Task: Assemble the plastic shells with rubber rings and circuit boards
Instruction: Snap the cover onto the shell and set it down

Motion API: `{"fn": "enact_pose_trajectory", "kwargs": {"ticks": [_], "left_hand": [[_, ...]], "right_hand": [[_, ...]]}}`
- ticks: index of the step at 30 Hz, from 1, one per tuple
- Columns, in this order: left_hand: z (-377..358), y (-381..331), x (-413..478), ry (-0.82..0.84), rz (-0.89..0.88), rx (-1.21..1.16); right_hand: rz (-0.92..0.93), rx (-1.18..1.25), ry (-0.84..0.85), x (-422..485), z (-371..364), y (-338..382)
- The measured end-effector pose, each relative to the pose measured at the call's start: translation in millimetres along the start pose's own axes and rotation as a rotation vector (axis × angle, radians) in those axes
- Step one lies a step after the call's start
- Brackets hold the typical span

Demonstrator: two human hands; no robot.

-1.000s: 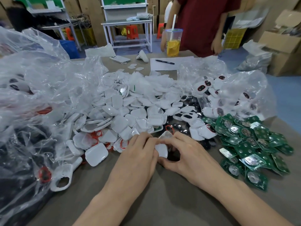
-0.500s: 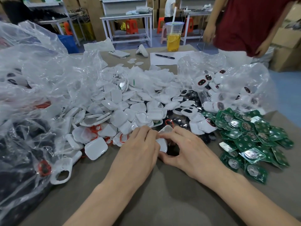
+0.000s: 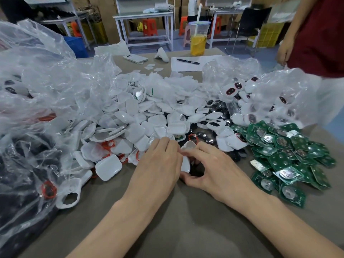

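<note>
Shell [image 3: 186, 163] pinched between left hand [image 3: 160, 164] and right hand [image 3: 216, 170]; loose shells [image 3: 130, 118] at 12 o'clock, boards [image 3: 288, 151] at 3 o'clock await assembly.

A factory assembly workshop is indicated: bulk white plastic shells [image 3: 130, 116] and green circuit boards [image 3: 286, 153] are heaped beside metal workbenches [image 3: 145, 17] and cardboard cartons [image 3: 100, 8].

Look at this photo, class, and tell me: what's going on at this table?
A person is assembling small parts at a table. The left hand and right hand grip one white shell in front of a pile of white shells. A heap of green circuit boards lies to the right, clear plastic bags to the left. What is inside it cannot be seen.
</note>
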State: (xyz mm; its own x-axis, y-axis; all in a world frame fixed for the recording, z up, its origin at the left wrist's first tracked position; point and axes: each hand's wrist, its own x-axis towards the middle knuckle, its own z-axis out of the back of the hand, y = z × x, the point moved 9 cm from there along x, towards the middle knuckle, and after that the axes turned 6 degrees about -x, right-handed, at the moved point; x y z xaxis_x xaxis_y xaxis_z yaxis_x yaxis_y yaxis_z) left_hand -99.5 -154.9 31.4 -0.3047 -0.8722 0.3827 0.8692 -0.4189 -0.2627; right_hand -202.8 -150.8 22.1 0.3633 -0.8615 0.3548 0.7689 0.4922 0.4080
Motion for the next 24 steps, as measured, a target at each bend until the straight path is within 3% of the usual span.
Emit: {"fn": "enact_pose_trajectory", "kwargs": {"ticks": [3, 4, 7, 9, 10, 15, 24], "left_hand": [[6.9, -27.7, -12.8, -0.028, -0.233, 0.080], [11.8, -28.1, -17.9, -0.062, -0.231, -0.013], [26.6, 15.1, -24.6, -0.253, 0.063, -0.366], [16.6, 44.9, -28.3, -0.197, 0.267, -0.508], [9.8, 48.7, -27.3, -0.134, 0.276, -0.540], [-1.1, 29.2, -20.2, 0.063, 0.092, -0.687], [-3.2, 28.7, -18.4, 0.059, 0.095, -0.810]], "right_hand": [[-0.015, 0.003, 0.008, 1.7, -1.2, -4.5], [-0.018, 0.002, 0.022, 2.0, -2.5, -6.1], [-0.033, -0.002, 0.059, -1.3, -5.9, -9.8], [-0.067, 0.062, 0.067, -2.3, -6.1, -15.4], [-0.106, 0.136, 0.055, -2.0, -4.1, -20.7], [-0.264, 0.551, 0.005, 2.4, -0.5, -41.7], [-0.273, 0.645, 0.062, 1.5, -3.9, -36.2]]}}
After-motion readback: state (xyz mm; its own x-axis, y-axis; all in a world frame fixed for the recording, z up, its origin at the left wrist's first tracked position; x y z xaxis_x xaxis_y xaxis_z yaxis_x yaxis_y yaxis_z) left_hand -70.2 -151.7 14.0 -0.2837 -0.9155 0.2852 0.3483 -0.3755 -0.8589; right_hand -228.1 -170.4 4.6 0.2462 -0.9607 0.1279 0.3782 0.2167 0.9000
